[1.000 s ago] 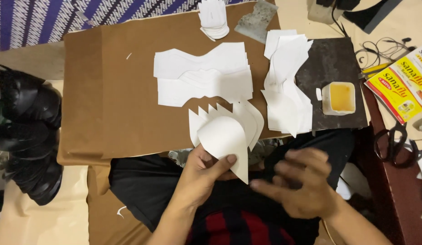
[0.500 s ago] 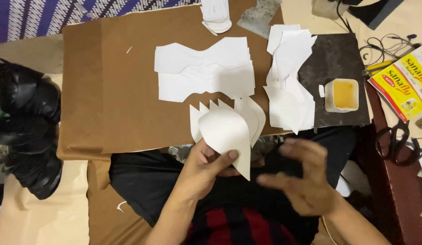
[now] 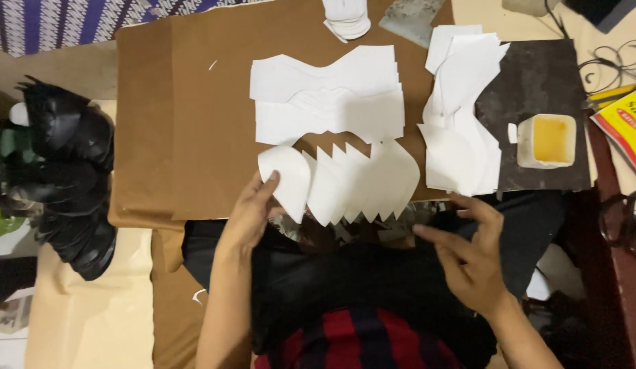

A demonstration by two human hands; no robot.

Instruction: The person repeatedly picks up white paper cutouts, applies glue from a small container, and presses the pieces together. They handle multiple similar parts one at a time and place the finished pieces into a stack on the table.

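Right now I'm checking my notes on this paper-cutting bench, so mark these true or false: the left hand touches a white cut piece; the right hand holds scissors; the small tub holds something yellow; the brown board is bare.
1. The left hand touches a white cut piece: true.
2. The right hand holds scissors: false, it is open and holds nothing.
3. The small tub holds something yellow: true.
4. The brown board is bare: false, stacks of white paper shapes lie on it.

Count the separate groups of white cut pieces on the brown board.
4: a small stack at the top edge, a wide stack mid-board, a pile at right, a fanned row under the left hand. Sheets underneath may be hidden.
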